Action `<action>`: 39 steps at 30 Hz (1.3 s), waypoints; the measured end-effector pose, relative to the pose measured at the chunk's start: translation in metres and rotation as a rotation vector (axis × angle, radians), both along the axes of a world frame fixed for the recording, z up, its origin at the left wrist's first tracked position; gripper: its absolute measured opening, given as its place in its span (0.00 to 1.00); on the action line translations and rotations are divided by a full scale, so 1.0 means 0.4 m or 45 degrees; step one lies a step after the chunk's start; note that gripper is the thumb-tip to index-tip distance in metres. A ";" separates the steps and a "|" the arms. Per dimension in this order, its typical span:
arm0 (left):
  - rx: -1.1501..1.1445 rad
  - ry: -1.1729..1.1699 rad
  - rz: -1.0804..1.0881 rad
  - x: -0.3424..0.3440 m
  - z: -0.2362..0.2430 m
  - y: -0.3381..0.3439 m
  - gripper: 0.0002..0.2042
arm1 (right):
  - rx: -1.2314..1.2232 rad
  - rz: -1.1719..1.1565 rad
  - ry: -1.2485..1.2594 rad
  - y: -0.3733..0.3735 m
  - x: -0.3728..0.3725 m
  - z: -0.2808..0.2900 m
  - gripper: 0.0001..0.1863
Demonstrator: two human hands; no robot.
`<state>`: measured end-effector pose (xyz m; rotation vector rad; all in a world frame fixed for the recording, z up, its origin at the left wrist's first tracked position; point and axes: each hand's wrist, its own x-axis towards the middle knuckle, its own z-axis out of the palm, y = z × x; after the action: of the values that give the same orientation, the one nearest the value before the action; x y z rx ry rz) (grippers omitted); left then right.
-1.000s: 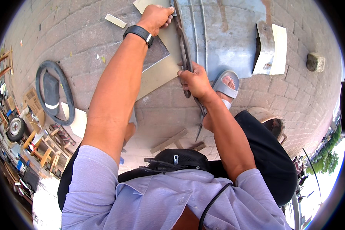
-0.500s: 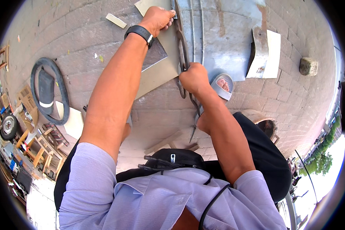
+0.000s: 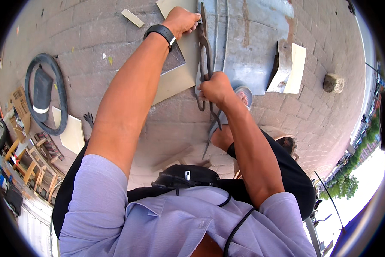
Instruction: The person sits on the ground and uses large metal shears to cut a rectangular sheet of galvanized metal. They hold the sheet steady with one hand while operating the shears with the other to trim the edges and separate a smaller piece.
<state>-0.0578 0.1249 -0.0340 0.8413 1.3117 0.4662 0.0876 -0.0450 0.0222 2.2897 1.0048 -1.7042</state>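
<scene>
My right hand (image 3: 218,89) is closed around the handles of long dark metal shears (image 3: 206,45). Their blades reach away from me along the left side of a grey metal sheet (image 3: 256,43) lying on the paving. Up beside the blade tips, my left hand (image 3: 182,20) is closed, thumb and fingers pinching a small bit of metal edge. A black watch circles that wrist. Beneath my left hand lie a beige board (image 3: 175,83) and a darker flat piece (image 3: 174,61). How far the blades are apart is hard to see.
My sandalled foot (image 3: 244,96) rests by the sheet's near edge. To the right are a bent metal piece (image 3: 281,66), a white board (image 3: 296,68) and a stone block (image 3: 333,83). A black rubber ring (image 3: 64,92) and wooden frames (image 3: 40,165) lie left.
The surroundings have shifted left in view, while both hands and the shears sit slightly further right. My grips on the shears and the metal edge stay the same.
</scene>
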 end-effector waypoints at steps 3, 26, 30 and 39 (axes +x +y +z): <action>-0.005 -0.031 0.012 0.007 -0.008 0.003 0.10 | 0.110 0.057 -0.118 -0.024 0.006 -0.055 0.15; -0.015 -0.016 -0.007 0.004 -0.015 0.003 0.12 | 0.083 -0.449 0.277 0.048 -0.021 0.052 0.16; -0.021 -0.038 -0.003 -0.002 -0.010 0.000 0.12 | 0.047 -0.174 0.295 0.056 0.010 0.039 0.14; -0.030 -0.057 -0.022 -0.004 0.008 0.001 0.11 | -0.113 -0.790 0.754 0.036 0.016 0.043 0.10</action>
<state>-0.0596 0.1254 -0.0310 0.8178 1.2652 0.4530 0.0941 -0.0305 0.0394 2.2145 0.2365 -2.7022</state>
